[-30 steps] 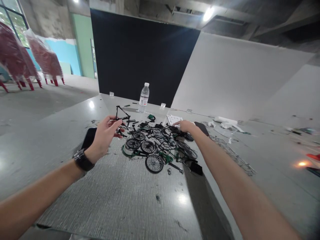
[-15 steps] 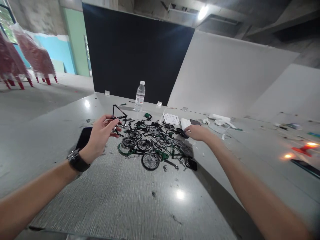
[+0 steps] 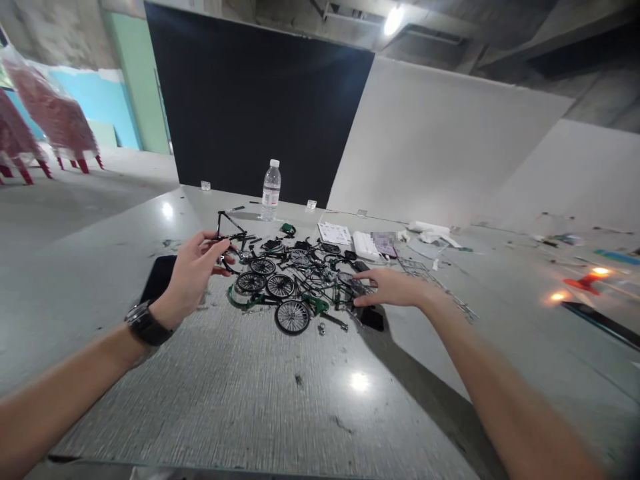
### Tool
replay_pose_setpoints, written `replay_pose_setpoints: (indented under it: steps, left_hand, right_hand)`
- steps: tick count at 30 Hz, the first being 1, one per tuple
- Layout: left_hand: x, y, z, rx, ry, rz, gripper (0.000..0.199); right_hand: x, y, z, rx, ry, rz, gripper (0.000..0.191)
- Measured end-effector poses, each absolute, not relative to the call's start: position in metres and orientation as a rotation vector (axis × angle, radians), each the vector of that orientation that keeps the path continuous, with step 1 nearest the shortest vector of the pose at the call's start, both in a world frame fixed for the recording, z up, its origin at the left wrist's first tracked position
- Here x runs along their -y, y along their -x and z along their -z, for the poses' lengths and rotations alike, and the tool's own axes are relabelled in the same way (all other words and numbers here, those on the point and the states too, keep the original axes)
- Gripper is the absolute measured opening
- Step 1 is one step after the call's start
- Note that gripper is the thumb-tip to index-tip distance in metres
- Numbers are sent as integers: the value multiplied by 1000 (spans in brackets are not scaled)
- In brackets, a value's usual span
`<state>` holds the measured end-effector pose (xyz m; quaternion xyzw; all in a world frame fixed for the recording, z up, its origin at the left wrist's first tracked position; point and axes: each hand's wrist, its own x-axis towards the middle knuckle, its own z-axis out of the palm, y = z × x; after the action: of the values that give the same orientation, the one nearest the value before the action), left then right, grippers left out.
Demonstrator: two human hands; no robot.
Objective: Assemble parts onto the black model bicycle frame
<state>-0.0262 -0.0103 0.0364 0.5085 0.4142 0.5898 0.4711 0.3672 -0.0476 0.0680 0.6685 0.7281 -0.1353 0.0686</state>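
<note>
My left hand [image 3: 197,270] is closed on a small black bicycle frame [image 3: 231,233], which it keeps raised at the left side of a parts pile. Dark miniature bicycle wheels [image 3: 293,317] with thin spokes lie in front, beside a green curved part [image 3: 243,300]. More black and green bicycle parts [image 3: 320,273] are tangled in the middle. Over the pile's right edge, my right hand [image 3: 393,287] reaches in with thumb and forefinger apart; nothing shows between them. A flat black part [image 3: 373,319] lies just below it. What its other fingers touch is hidden.
A clear water bottle [image 3: 271,193] stands behind the pile. A printed sheet [image 3: 335,233], a white box [image 3: 366,245] and a phone [image 3: 384,244] lie at the back right. Left of the pile is a black flat object [image 3: 157,279]. Grey sprues [image 3: 440,287] lie right.
My right hand has come nearer from beside the white box to the pile's right edge, its fingers spreading. My left hand still holds the bicycle frame. The view has shifted slightly right.
</note>
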Motion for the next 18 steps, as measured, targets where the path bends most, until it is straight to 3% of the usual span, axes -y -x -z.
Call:
replay_pose_setpoints:
  steps: [11,18]
  left_hand:
    - [13,25,-37,-1015,-1262,-1431,32]
    - [14,25,-37,-1020,-1273,-1430,32]
  right_hand:
    - [48,-371,-60,-2180,-2025,244,60]
    - [51,-358,-59,-2190,-2068,148,55]
